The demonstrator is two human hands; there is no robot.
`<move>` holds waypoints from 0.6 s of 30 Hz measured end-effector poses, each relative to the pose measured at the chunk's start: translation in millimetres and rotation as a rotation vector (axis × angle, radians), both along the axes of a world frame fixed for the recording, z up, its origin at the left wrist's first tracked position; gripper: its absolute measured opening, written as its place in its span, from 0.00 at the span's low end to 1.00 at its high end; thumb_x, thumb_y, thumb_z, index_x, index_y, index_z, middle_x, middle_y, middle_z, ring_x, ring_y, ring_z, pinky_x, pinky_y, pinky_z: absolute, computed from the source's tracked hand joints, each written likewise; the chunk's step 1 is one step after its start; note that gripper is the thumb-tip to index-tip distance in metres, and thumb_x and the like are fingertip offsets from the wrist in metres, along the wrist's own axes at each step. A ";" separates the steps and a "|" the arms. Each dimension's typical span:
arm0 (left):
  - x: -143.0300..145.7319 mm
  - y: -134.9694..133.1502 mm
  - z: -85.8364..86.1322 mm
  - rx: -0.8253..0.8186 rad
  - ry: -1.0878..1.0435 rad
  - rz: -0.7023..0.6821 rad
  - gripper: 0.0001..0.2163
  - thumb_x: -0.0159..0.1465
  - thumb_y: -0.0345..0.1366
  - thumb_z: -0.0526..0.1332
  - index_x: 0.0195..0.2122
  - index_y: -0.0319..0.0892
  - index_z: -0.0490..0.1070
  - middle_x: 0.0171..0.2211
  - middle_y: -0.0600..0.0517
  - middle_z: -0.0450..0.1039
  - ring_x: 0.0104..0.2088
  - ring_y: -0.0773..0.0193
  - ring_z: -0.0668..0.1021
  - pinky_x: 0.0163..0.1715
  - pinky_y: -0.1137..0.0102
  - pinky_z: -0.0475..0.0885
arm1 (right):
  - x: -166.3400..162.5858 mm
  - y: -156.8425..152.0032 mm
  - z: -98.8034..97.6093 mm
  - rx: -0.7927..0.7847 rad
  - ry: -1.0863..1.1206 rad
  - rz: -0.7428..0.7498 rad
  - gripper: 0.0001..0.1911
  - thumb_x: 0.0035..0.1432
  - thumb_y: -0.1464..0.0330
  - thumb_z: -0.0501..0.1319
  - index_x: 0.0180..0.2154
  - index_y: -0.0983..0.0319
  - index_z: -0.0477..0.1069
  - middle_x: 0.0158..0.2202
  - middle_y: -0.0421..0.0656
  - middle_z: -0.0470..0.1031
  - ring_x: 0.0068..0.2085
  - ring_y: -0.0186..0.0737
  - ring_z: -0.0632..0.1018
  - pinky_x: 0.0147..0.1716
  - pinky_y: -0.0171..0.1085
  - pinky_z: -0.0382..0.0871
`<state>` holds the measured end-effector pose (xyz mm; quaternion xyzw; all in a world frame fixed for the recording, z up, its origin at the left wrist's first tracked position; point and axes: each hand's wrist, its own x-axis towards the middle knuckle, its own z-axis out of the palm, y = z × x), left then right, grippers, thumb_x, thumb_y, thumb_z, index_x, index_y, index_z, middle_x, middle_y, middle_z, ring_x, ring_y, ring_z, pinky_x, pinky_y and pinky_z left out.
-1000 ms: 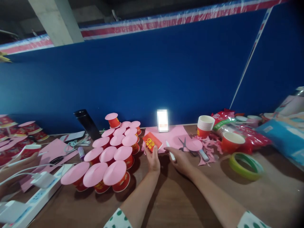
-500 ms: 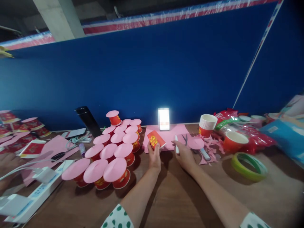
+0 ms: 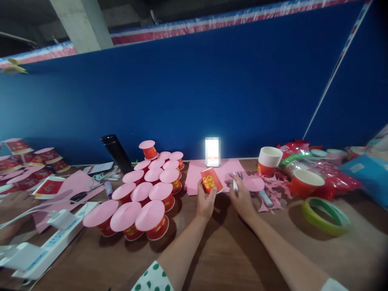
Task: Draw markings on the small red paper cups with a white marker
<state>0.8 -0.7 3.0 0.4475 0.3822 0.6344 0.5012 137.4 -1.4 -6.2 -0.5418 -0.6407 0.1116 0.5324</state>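
Note:
My left hand [image 3: 205, 202] grips a red paper cup [image 3: 211, 180] with yellow print, tilted over the near edge of a pink paper sheet [image 3: 226, 168]. My right hand [image 3: 243, 197] is closed round a white marker [image 3: 235, 182], its tip pointing up beside the cup. Scissors [image 3: 240, 175] lie half hidden just behind that hand. A pink paper disc [image 3: 255, 184] rests to its right among pink paper scraps [image 3: 274, 190].
Several upturned red cups topped with pink discs [image 3: 142, 194] crowd the left. A lit phone [image 3: 212, 152] leans on the blue wall. A black flask [image 3: 117, 153], stacked cups [image 3: 268, 161], a loose cup [image 3: 303, 182], a green tape roll [image 3: 325, 210] and a power strip [image 3: 50, 238] lie around.
My left hand has turned the red cup more upright and shifted it right. My right hand with the marker has drawn closer to it. The view has panned slightly left.

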 end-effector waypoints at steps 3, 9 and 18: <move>1.1 -0.8 1.0 0.026 -0.004 -0.024 0.24 0.55 0.37 0.64 0.51 0.42 0.58 0.45 0.46 0.70 0.44 0.62 0.74 0.47 0.66 0.67 | -1.3 -2.2 4.9 0.024 0.069 0.008 0.17 0.62 0.66 0.49 0.52 0.63 0.62 0.40 0.48 0.76 0.39 0.41 0.78 0.38 0.41 0.73; 1.2 -0.9 0.6 0.009 0.006 -0.077 0.25 0.54 0.36 0.64 0.52 0.42 0.58 0.46 0.46 0.70 0.45 0.61 0.74 0.49 0.65 0.66 | -3.7 -8.1 10.4 0.056 0.023 0.073 0.16 0.63 0.65 0.49 0.51 0.62 0.64 0.42 0.48 0.76 0.41 0.42 0.78 0.40 0.40 0.73; -4.3 4.2 -4.3 -0.007 0.015 -0.011 0.19 0.59 0.45 0.60 0.48 0.41 0.66 0.44 0.47 0.71 0.45 0.60 0.73 0.49 0.65 0.66 | -8.1 -15.6 15.7 0.121 -0.011 0.122 0.14 0.65 0.66 0.49 0.49 0.61 0.65 0.41 0.47 0.75 0.42 0.41 0.77 0.43 0.40 0.71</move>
